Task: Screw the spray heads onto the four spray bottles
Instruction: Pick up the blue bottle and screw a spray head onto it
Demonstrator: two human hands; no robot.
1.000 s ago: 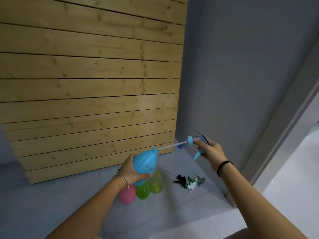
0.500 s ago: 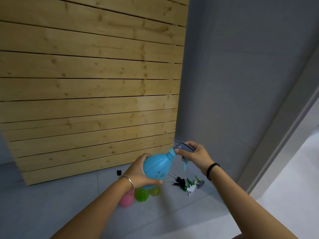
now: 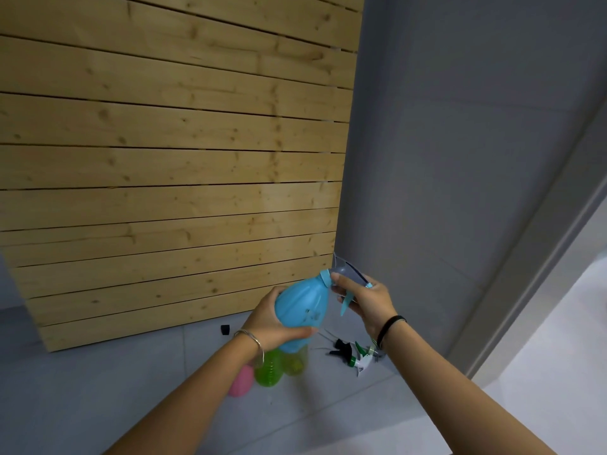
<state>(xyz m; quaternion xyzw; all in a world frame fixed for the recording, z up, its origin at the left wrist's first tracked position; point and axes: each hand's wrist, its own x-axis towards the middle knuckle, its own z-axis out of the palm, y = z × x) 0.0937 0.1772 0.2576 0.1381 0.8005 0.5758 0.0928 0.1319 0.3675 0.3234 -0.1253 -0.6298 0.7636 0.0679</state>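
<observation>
L hand (image 3: 269, 320) fingers grip smooth bulbous blue bottle (image 3: 303, 307) | R hand (image 3: 368, 300) fingers pinch grey spray head (image 3: 349, 272)

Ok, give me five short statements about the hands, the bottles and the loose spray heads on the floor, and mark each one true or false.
1. The left hand holds the blue bottle by its body. True.
2. The right hand is empty. False: it grips the blue-grey spray head at the blue bottle's neck.
3. The blue bottle stands on the floor. False: it is held in the air, tilted.
4. Loose spray heads lie on the floor to the right of the other bottles. True.
5. The pink bottle already carries a spray head. False: no head shows on it; it sits beside the green bottle, partly hidden by the left arm.
</observation>
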